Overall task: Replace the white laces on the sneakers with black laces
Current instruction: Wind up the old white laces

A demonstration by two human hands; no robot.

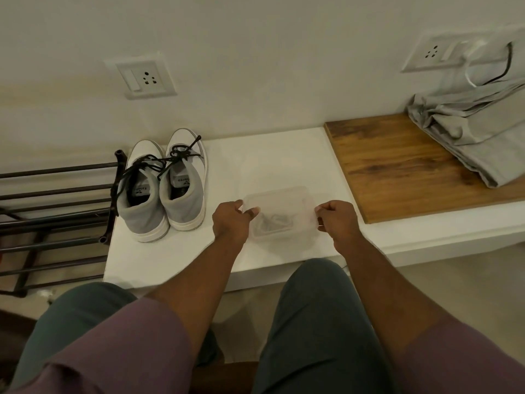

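Observation:
Two grey-and-white sneakers [164, 189] stand side by side on the white ledge [176, 260], heels toward me, with black laces [159, 163] threaded through them and lying loose. To their right sits a clear plastic box [279, 214] with a translucent lid; pale laces show faintly inside. My left hand [231, 220] grips the box's left edge with curled fingers. At the box's right edge, my right hand [336, 218] pinches the lid.
A black metal shoe rack [56, 211] stands left of the ledge. A wooden board [403, 169] lies to the right with a folded grey cloth bag [477, 132] on it. Two wall sockets [140, 78] sit on the white wall. My knees are below the ledge.

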